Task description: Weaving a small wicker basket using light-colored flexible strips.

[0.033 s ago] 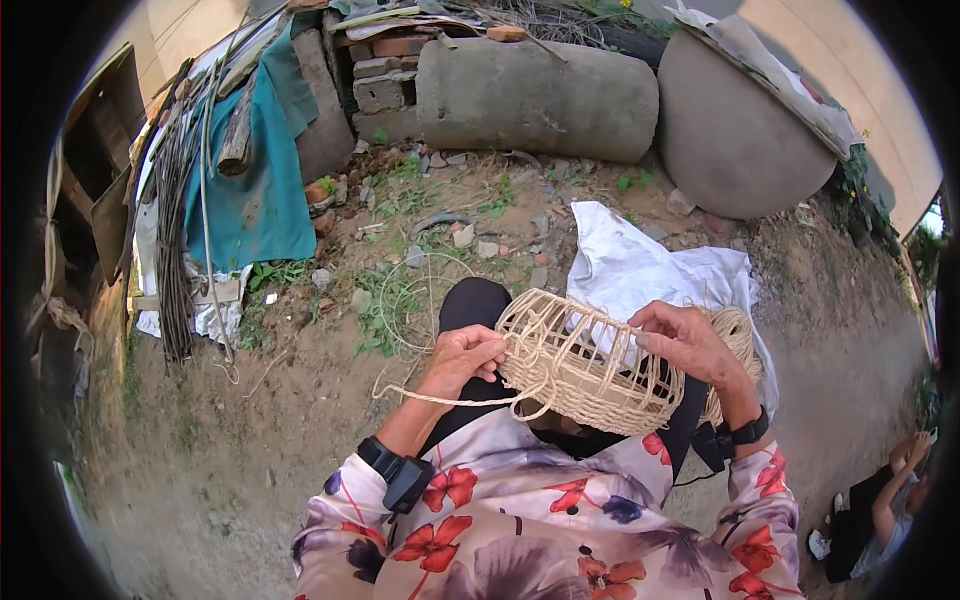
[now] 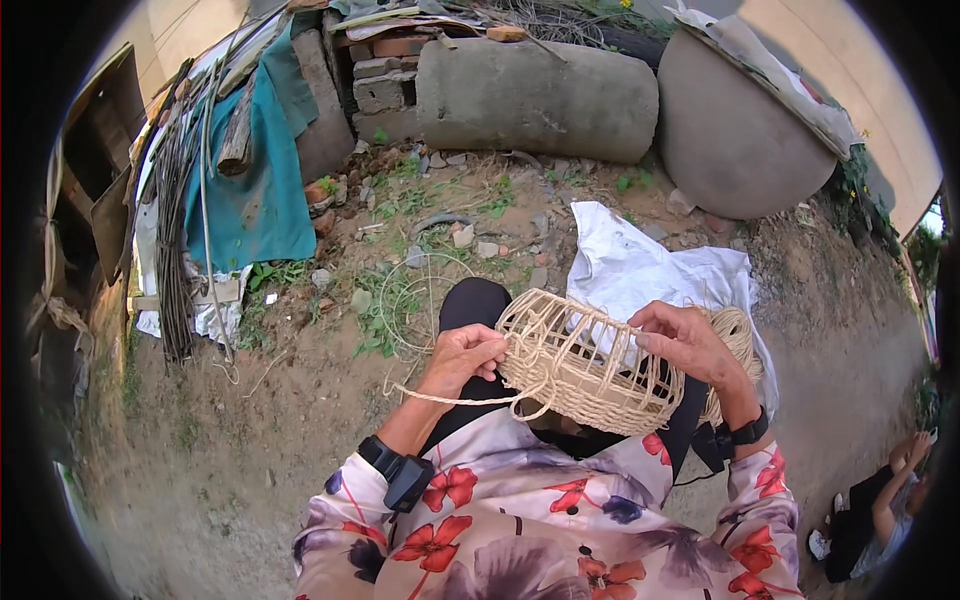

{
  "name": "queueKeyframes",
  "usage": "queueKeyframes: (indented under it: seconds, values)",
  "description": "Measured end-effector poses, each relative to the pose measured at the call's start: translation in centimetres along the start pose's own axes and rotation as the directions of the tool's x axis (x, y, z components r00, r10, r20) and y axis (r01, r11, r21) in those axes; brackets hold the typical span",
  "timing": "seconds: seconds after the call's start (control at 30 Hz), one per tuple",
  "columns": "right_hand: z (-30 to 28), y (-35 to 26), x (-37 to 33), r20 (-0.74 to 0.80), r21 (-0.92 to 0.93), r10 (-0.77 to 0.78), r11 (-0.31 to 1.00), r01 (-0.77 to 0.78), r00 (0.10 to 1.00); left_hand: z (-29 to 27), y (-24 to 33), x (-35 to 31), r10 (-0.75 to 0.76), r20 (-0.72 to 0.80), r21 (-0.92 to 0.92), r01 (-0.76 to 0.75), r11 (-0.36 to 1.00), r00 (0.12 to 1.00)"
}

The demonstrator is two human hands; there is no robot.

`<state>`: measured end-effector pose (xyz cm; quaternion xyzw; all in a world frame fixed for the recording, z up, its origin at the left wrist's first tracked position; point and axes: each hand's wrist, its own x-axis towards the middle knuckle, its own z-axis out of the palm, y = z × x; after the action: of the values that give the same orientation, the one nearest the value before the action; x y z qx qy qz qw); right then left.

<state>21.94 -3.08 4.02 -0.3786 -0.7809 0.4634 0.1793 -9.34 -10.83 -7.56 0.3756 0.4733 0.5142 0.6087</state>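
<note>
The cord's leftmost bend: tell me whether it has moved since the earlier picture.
Yes: the pale cord has shifted slightly right at that bend, farther from the teal cloth.

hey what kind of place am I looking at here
Probably an outdoor yard: there's bare dirt ground with small weeds, a big grey cylinder beside stacked bricks, and a teal sheet.

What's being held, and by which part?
A woven basket. The left grip pinches its left end, exact strand hidden; the right grip holds its upper edge, toward the right end.
</note>
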Motion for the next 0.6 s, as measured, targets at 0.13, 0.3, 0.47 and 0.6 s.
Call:
queueKeyframes:
  seconds: [0.13, 0.3, 0.47, 0.6]
  values:
    - [0.1, 0.1, -0.2, -0.024, 0.0, -0.028, 1.0, 0.028, 0.999, 0.1, -0.4, 0.3, 0.006, -0.036, 0.013, -0.005, 1.0, 0.999]
    - [0.5, -0.4, -0.3, -0.058, -0.067, -0.055, 0.996, 0.051, 0.997, 1.2, 0.7, 0.5, -0.127, -0.094, 0.172, 0.142, 0.975, 0.987]
    - [1.0, -1.1, -0.3, -0.116, -0.241, -0.109, 0.967, 0.079, 0.987, 2.6, -1.2, 1.4, 0.278, -0.185, 0.728, -0.059, 0.683, 0.943]
    - [-0.3, -0.5, -0.2, -0.118, -0.146, -0.103, 0.986, 0.085, 0.988, 2.8, 0.4, 0.4, 0.098, -0.139, 0.312, -0.05, 0.949, 0.985]
